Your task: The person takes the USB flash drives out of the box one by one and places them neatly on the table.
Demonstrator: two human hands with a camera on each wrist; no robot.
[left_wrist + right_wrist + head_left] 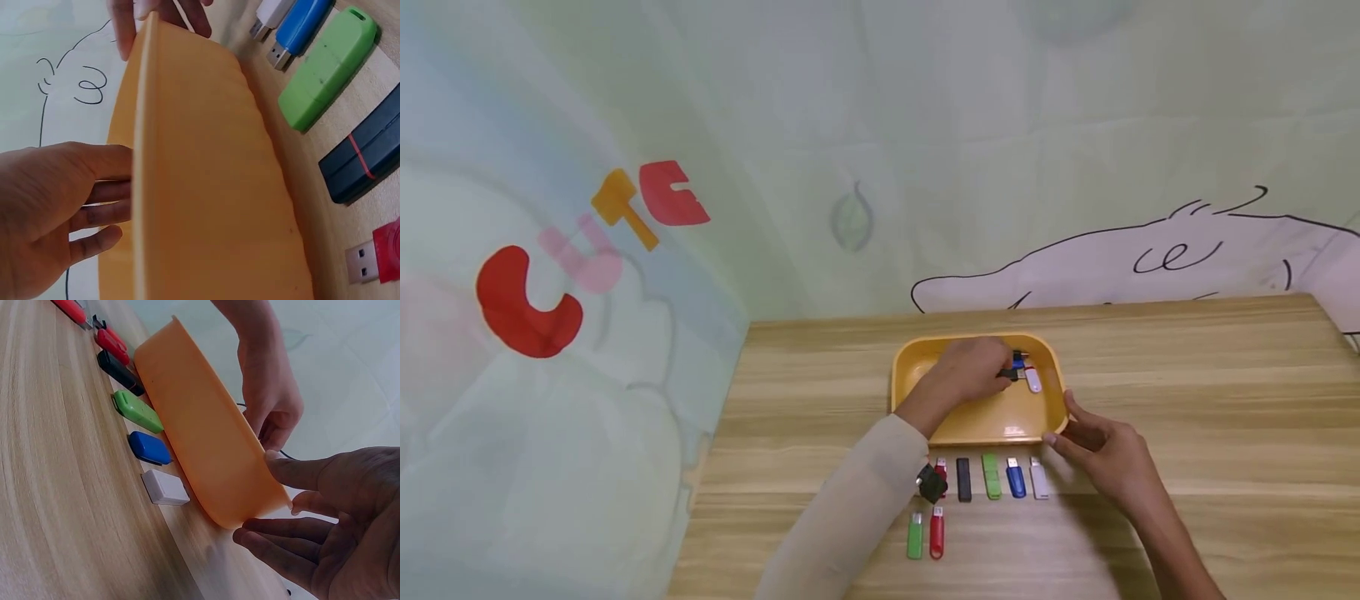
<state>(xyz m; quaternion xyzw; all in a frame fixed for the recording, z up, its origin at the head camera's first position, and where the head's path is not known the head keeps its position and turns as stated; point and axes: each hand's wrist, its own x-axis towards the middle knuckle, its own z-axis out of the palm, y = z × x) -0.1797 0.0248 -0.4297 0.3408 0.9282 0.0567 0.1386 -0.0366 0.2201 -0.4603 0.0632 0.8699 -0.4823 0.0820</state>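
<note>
In the head view, my left hand point(973, 368) reaches down into a yellow plastic tray point(917, 354). Its curled fingers pinch a black USB stick point(1009, 375) whose metal plug points right. Beside that stick inside the tray lie a white USB stick point(1033, 380) with a red edge and a blue one point(1018, 361). My right hand point(1105, 454) holds the tray's near right corner, with the thumb at the rim and other fingers against the outer wall. The left wrist view hides the left fingertips behind the tray wall point(206, 156).
A row of USB sticks lies before the tray: red point(942, 477), black point(964, 479), green point(992, 477), blue point(1016, 479) and white point(1039, 479). Nearer are another green stick point(914, 537) and a red one point(937, 533). A printed curtain point(850, 125) hangs behind the wooden table point(1210, 375).
</note>
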